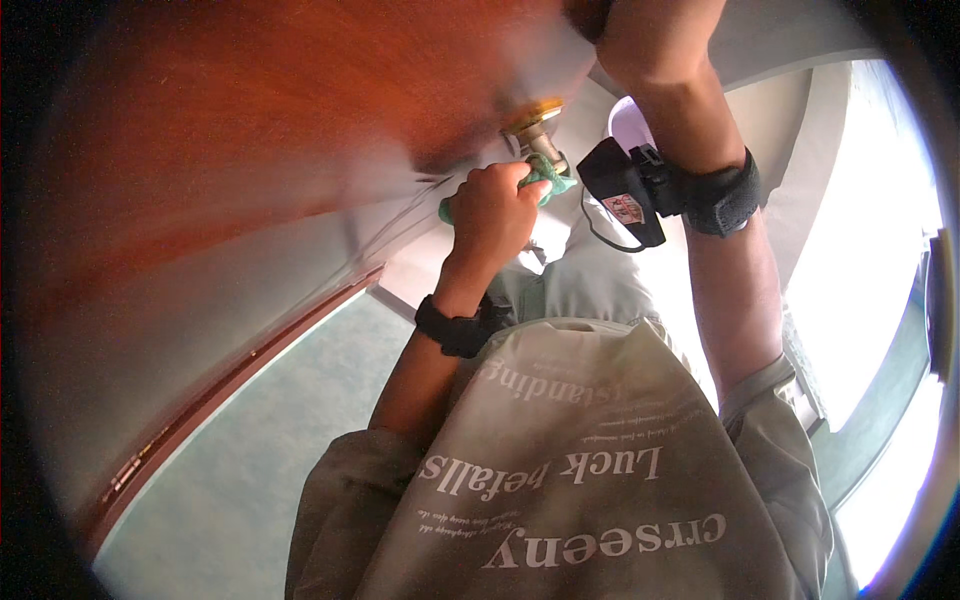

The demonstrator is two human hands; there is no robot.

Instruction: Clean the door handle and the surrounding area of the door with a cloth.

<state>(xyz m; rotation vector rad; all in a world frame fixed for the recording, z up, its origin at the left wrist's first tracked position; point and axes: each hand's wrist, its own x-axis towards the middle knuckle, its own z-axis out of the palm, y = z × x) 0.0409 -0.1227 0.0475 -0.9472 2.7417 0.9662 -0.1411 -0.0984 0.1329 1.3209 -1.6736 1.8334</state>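
Observation:
A green cloth [548, 177] is bunched in my left hand [493, 210], whose fingers are closed around it. The cloth presses against the metal door knob [538, 138], which has a yellow brass-coloured base plate [536, 112]. The knob sticks out from a glossy reddish-brown wooden door [300, 110] that fills the upper left. My right forearm [690, 110] reaches up past the top edge, beside the door. Its hand is mostly cut off there and in shadow, so its fingers do not show.
A black box-shaped device [622, 195] with a cable is strapped to my right arm. Below it, part of a lilac rounded object [628, 120] shows. A reddish-brown trim strip [230, 400] borders a pale green surface at left. Bright light comes from the right.

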